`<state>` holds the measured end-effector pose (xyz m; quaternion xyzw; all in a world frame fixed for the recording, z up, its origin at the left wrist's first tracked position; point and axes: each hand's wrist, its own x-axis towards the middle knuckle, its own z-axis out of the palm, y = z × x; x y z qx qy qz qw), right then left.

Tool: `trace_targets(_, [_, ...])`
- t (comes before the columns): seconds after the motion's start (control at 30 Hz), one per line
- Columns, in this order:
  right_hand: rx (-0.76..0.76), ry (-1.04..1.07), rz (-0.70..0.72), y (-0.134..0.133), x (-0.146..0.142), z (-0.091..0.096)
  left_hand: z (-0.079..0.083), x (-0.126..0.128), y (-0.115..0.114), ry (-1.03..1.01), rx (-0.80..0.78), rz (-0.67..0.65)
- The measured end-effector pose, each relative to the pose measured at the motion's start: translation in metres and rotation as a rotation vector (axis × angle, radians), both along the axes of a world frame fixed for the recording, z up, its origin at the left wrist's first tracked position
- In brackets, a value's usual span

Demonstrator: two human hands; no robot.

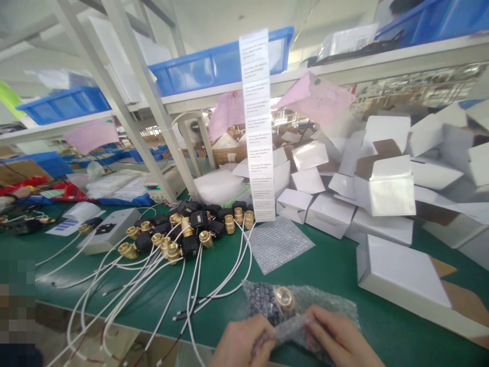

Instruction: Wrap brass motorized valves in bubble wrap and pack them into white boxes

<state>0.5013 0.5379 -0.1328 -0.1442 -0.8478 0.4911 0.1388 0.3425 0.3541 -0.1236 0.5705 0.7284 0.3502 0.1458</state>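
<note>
Just beyond left hand and right hand, pinching bubble wrap, lies a valve.

Bright hazy light, soft blur, stretched edges

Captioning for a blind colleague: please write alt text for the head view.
The left hand and right hand pinch bubble wrap around a brass-and-black fitting at a green bench. Wired fittings lie heaped beyond, to the left; white boxes crowd the right.
</note>
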Motion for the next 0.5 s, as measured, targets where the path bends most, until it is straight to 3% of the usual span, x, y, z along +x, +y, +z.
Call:
trace_targets(0.1, [-0.124,-0.032,-0.017,0.002,-0.001,-0.006,0.029,-0.014,-0.01,0.227,0.187,0.114])
trace_targets(0.17, [-0.124,-0.028,0.002,-0.002,-0.004,-0.005,0.034,-0.015,-0.004,0.463,0.325,0.101])
trace_targets(0.23, [-0.108,-0.028,0.044,-0.005,-0.007,-0.001,0.029,-0.01,0.011,0.602,0.343,0.041])
trace_targets(0.3, [-0.066,-0.013,0.075,-0.004,-0.008,0.006,0.02,-0.004,0.028,0.531,0.201,0.048])
trace_targets(0.37, [0.02,0.044,0.047,0.004,-0.004,0.014,0.017,0.001,0.04,0.312,-0.013,0.095])
trace_targets(0.43, [0.177,0.161,-0.039,0.015,0.007,0.022,0.019,0.002,0.046,0.09,-0.16,0.119])
trace_targets(0.5, [0.404,0.321,-0.211,0.021,0.021,0.027,0.025,0.001,0.046,-0.044,-0.155,0.132])
